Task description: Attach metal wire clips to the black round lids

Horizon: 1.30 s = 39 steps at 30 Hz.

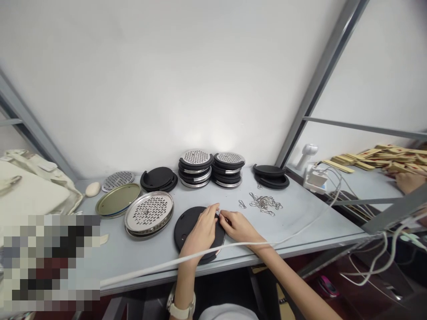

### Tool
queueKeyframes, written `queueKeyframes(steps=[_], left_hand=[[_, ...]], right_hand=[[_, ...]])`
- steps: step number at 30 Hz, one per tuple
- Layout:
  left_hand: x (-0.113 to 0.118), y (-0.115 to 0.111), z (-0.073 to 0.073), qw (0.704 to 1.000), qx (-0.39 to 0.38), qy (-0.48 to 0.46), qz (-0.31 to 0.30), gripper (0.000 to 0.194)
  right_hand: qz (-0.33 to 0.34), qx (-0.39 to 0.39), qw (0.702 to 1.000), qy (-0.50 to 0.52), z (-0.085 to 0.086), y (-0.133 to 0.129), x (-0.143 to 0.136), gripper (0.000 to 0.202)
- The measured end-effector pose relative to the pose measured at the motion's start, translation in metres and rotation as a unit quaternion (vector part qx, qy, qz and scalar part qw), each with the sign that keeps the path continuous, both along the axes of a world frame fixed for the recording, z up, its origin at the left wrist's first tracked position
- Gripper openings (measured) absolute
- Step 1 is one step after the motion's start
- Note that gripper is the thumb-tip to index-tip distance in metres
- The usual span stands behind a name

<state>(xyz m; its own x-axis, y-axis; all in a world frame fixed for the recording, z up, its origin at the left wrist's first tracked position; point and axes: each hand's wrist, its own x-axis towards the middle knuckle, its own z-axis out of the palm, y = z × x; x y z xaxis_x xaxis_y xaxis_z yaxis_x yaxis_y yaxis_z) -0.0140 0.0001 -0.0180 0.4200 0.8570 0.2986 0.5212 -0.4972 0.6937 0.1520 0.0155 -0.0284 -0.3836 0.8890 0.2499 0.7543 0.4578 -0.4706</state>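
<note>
A black round disc [187,224] with small holes lies near the table's front edge; a strip of bright metal shows at its lower right rim. My left hand [202,229] rests over its right half, fingers close together and curled toward the far right rim, gripping the disc. At that same rim, my right hand [238,227] is closed in a pinch beside the left fingertips. Whatever is between its fingers is too small and covered to make out. Beyond my right hand lies a loose pile of small metal clips [265,202].
Two stacks of black-and-silver discs [196,169] [228,170] stand by the wall. Perforated metal discs [149,212], an olive lid [118,200] and black discs [158,178] lie left; more black discs [269,175] lie right. A white cable [160,265] crosses in front. Another person's hand [410,181] is at far right.
</note>
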Motion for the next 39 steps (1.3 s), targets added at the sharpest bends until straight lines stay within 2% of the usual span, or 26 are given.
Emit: queueKeyframes(steps=[4,14,21,31,39], left_hand=[[-0.0003,0.0009,-0.0021,1.0,0.003,0.008,-0.003,0.039],[-0.0003,-0.0012,0.0036,1.0,0.01,0.016,-0.01,0.036],[0.0001,-0.0018,0.0049,1.0,0.017,0.018,-0.007,0.037],[-0.0002,-0.0001,-0.0007,1.0,-0.004,0.017,0.002,0.044],[-0.0006,-0.0003,0.0002,1.0,-0.013,0.018,0.007,0.043]], right_hand=[[-0.002,0.003,1.0,-0.002,-0.0019,0.0008,0.0001,0.028],[-0.001,-0.008,1.0,0.007,-0.0003,-0.0001,-0.0005,0.028],[0.003,-0.013,1.0,0.017,-0.0005,-0.0002,-0.0003,0.028],[0.001,-0.004,1.0,0.002,-0.0001,0.0002,-0.0003,0.029],[0.004,-0.013,1.0,0.025,0.0002,-0.0008,0.0002,0.022]])
